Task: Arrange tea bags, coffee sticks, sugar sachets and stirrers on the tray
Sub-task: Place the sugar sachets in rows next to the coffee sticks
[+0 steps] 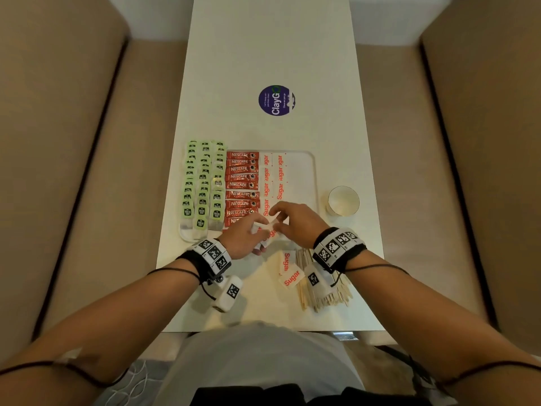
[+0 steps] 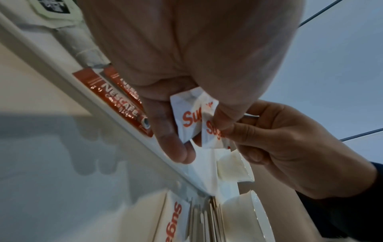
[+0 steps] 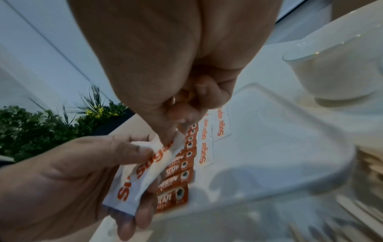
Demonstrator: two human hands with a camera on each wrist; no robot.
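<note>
On the white tray point(image 1: 312, 171) lie rows of green tea bags point(image 1: 202, 183), red Nescafe coffee sticks point(image 1: 242, 186) and white sugar sachets point(image 1: 273, 177). Above the tray's near edge my left hand point(image 1: 248, 238) holds a small stack of sugar sachets point(image 2: 187, 117) between thumb and fingers. My right hand point(image 1: 295, 221) pinches the top sachet point(image 3: 163, 155) of that stack. Two more sugar sachets point(image 1: 288, 271) and a pile of wooden stirrers point(image 1: 325, 291) lie on the table just in front of the tray, partly under my right wrist.
A white cup point(image 1: 343, 200) stands on the table right of the tray. A round purple sticker point(image 1: 276, 100) sits further back on the white table point(image 1: 263, 54). Beige upholstered seats point(image 1: 73, 171) flank the table on both sides. The tray's right part is bare.
</note>
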